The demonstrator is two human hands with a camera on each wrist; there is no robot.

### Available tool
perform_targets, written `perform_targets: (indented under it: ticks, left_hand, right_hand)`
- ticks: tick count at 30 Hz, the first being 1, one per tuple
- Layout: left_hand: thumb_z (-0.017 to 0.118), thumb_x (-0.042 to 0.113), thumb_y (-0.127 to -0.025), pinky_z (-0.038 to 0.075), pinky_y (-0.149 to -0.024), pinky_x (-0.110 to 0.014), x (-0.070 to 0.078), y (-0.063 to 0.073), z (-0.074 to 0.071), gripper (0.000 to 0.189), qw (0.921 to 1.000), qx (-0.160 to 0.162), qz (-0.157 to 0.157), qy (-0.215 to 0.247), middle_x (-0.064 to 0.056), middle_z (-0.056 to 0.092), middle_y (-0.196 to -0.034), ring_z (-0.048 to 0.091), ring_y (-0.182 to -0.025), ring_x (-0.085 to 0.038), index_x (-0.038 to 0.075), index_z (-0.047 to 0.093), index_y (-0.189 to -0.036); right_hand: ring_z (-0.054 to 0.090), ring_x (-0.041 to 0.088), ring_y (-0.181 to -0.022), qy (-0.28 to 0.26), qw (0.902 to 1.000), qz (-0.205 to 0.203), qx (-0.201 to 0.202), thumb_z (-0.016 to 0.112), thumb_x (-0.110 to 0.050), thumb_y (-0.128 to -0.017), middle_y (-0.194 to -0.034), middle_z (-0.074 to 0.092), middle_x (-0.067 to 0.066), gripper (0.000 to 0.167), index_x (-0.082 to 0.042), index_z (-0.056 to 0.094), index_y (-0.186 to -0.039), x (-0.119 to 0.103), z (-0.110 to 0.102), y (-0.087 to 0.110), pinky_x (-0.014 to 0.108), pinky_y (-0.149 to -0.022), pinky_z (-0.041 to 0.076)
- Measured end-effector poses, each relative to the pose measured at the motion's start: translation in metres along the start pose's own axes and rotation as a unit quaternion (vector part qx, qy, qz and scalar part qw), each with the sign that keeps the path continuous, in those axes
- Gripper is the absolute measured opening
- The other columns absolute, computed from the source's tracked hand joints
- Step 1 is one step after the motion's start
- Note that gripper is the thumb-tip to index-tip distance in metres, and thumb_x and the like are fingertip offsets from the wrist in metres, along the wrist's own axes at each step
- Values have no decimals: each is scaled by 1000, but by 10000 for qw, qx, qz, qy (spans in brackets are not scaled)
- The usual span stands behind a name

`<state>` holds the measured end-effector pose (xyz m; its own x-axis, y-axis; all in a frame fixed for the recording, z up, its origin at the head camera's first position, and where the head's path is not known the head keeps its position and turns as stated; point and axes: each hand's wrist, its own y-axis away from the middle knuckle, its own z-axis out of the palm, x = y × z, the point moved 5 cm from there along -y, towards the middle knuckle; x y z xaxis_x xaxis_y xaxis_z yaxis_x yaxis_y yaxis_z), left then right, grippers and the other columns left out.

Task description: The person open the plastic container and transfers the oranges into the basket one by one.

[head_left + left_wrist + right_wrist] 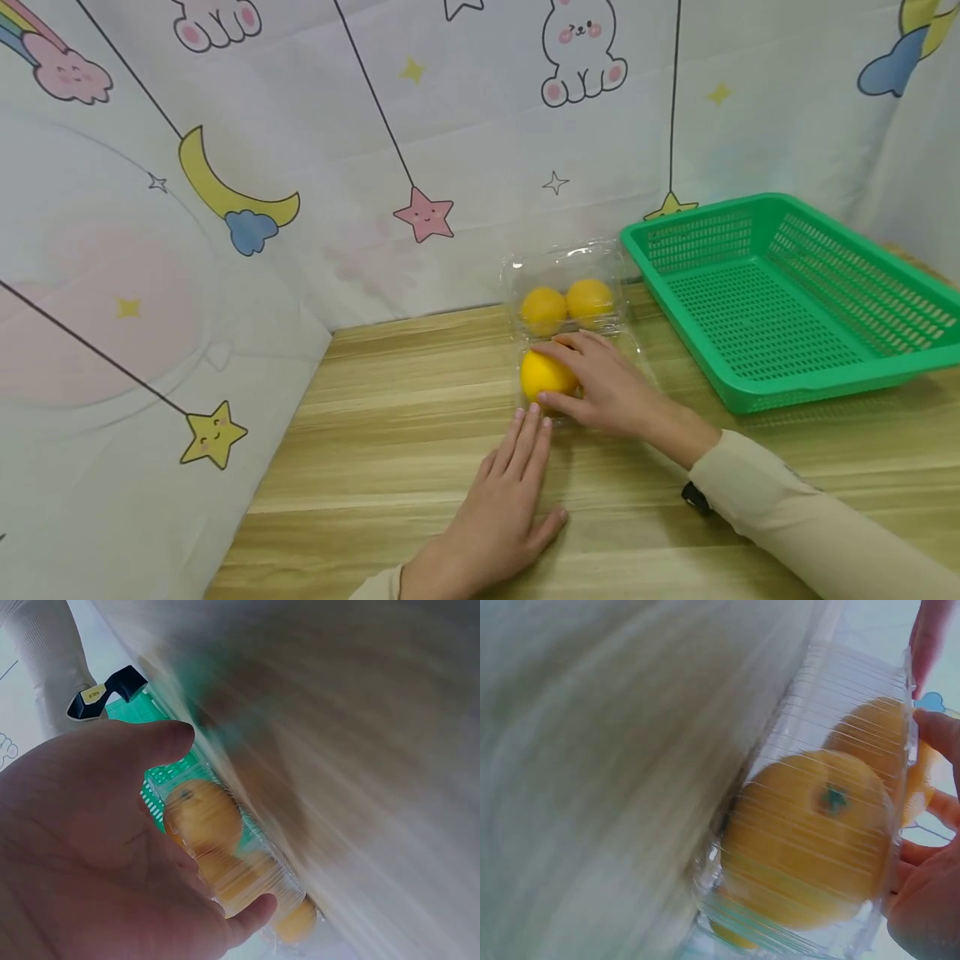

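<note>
A clear plastic clamshell box [564, 260] lies open on the table, its hinged halves one behind the other. My right hand [611, 385] grips a bright orange [538, 375] in the near half, thumb on the near side and fingers over the far side. Another orange [802, 840] with a green stem end sits beside it behind the ribbed wall in the right wrist view; the hand hides it from the head view. Two more oranges, one left [543, 312] and one right [590, 300], show at the far half. My left hand [495, 521] is stretched out, fingertips right at the box's near left corner.
A green plastic basket [765, 387] with perforated sides stands right of the box. The wood-grain table [390, 417] meets a printed cloth backdrop [480, 150] behind and to the left. A black wrist strap [696, 497] hangs under the right sleeve.
</note>
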<state>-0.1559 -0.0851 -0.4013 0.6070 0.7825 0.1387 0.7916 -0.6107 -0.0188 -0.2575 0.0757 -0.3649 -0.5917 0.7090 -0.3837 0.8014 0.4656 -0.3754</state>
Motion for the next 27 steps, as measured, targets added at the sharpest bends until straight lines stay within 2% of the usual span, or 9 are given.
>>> perform_targets:
  ticks: [3, 10, 13, 18, 22, 27]
  left_hand:
    - [61, 44, -107, 39, -120, -58, -1, 1, 0, 95, 9999, -35, -30, 135, -12, -13, -178, -6, -165, -29, 5, 2, -170]
    - [63, 42, -106, 40, -118, -61, -5, 1, -1, 94, 9989, -5, -30, 475, -14, -9, -178, -7, -165, -28, 6, 5, -171]
    - [63, 41, -105, 40, -117, -60, -5, 2, -3, 95, 9988, 18, -67, 486, -13, -8, -179, -5, -165, -28, 6, 5, -171]
    - [64, 41, -105, 39, -119, -60, -6, 2, -4, 95, 9983, 11, -101, 571, -11, -9, -179, -5, -165, -27, 8, 4, -171]
    - [65, 40, -104, 37, -119, -61, -7, 0, -3, 95, 9981, -10, -100, 608, -10, -10, -179, -5, -165, -27, 8, 5, -171]
    - [65, 40, -104, 38, -119, -61, -7, -1, 1, 96, 9982, -65, -68, 599, -10, -11, -178, -4, -165, -29, 7, 5, -171]
  right_hand:
    - [52, 42, -139, -98, 9995, -145, 262, 79, -37, -96, -149, 58, 18, 64, -15, 58, -152, -4, -8, -1, 65, -118, 38]
    - [62, 38, -120, -678, 9927, -350, 935, 84, -29, -92, -138, 60, 18, 58, -15, 63, -145, -12, -35, 1, 60, -99, 55]
    - [60, 38, -120, -715, 9903, -373, 1130, 86, -28, -90, -136, 60, 17, 57, -15, 66, -141, -12, -49, 5, 60, -96, 55]
    - [56, 40, -124, -476, 9901, -287, 1285, 86, -28, -90, -139, 56, 18, 58, -16, 65, -142, -7, -75, 16, 62, -94, 55]
    - [52, 41, -126, -317, 9883, -280, 1465, 86, -23, -88, -141, 55, 19, 59, -15, 65, -142, 2, -94, 24, 65, -96, 50]
    - [49, 43, -125, -199, 9865, -137, 1621, 88, -17, -85, -140, 53, 20, 61, -13, 66, -141, 18, -111, 36, 63, -90, 48]
